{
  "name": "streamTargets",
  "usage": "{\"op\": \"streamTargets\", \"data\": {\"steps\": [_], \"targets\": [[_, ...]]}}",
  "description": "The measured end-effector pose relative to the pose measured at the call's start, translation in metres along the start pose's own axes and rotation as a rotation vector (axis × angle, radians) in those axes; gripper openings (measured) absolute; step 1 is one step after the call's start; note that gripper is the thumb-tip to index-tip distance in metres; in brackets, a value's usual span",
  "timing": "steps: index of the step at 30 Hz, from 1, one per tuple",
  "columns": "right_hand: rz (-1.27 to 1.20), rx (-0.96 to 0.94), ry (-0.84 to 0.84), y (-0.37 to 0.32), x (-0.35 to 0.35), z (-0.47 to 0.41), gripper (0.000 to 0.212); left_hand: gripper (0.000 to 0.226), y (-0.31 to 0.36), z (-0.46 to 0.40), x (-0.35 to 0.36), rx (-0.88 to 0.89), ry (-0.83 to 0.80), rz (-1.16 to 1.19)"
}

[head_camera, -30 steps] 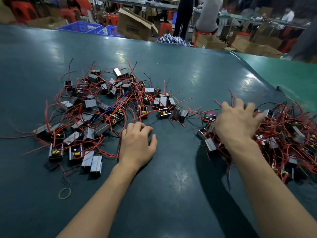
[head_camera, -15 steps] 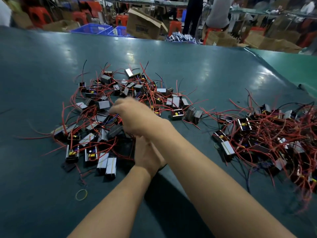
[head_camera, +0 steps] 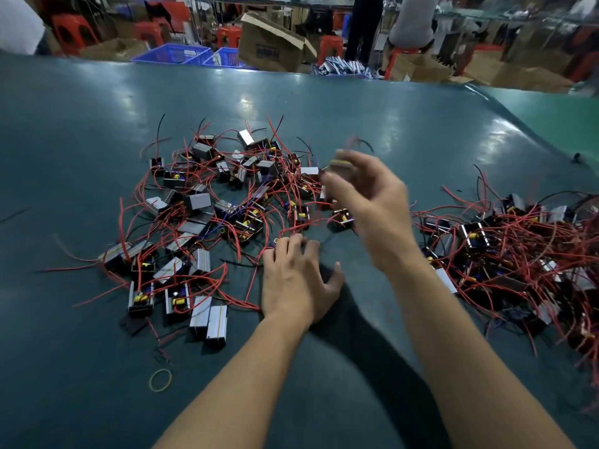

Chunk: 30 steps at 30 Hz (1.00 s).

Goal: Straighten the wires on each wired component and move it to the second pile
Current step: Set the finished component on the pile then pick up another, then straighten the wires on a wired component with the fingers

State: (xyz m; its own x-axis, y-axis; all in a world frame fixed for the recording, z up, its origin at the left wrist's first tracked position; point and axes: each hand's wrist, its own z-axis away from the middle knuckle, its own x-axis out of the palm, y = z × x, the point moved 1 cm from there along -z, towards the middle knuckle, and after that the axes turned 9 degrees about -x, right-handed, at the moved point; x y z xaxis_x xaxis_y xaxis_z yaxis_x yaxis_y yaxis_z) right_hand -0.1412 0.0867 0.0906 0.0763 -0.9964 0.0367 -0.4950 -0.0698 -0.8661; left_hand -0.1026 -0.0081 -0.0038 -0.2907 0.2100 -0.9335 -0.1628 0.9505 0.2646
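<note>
Closest to you there's one yellow rubber band lying on the green table, and just past it your left hand sits flat on the mat with fingers loosely spread, holding nothing, fingertips right at the edge of the left pile of wired components. Your right hand is lifted above that pile's right side and pinching one wired component, though it's really motion-blurred. Two piles total, the second pile off to your right, way too tangled to count, with cardboard boxes beyond the table.
</note>
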Motion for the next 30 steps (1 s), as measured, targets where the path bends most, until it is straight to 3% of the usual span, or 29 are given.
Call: {"op": "streamTargets", "data": {"steps": [4, 8, 15, 18, 22, 30], "targets": [[-0.164, -0.023, 0.142, 0.008, -0.06, 0.028, 0.024, 0.069, -0.002, -0.001, 0.004, -0.001, 0.077, 0.001], [-0.564, 0.269, 0.285, 0.027, -0.085, 0.043, 0.027, 0.094, -0.002, 0.0, 0.005, -0.095, 0.065, 0.013], [-0.826, 0.449, 0.185, 0.038, -0.084, 0.046, 0.042, 0.089, -0.003, -0.01, 0.01, 0.01, -0.088, -0.039], [-0.804, 0.46, 0.186, 0.04, -0.087, 0.049, 0.037, 0.088, -0.003, -0.013, 0.009, 0.061, -0.114, -0.036], [-0.803, 0.453, 0.209, 0.038, -0.088, 0.051, 0.036, 0.084, -0.002, -0.006, 0.004, 0.02, 0.067, -0.03], [-0.699, 0.45, 0.237, 0.037, -0.089, 0.052, 0.029, 0.065, -0.001, -0.005, 0.001, -0.021, 0.161, 0.069]]}}
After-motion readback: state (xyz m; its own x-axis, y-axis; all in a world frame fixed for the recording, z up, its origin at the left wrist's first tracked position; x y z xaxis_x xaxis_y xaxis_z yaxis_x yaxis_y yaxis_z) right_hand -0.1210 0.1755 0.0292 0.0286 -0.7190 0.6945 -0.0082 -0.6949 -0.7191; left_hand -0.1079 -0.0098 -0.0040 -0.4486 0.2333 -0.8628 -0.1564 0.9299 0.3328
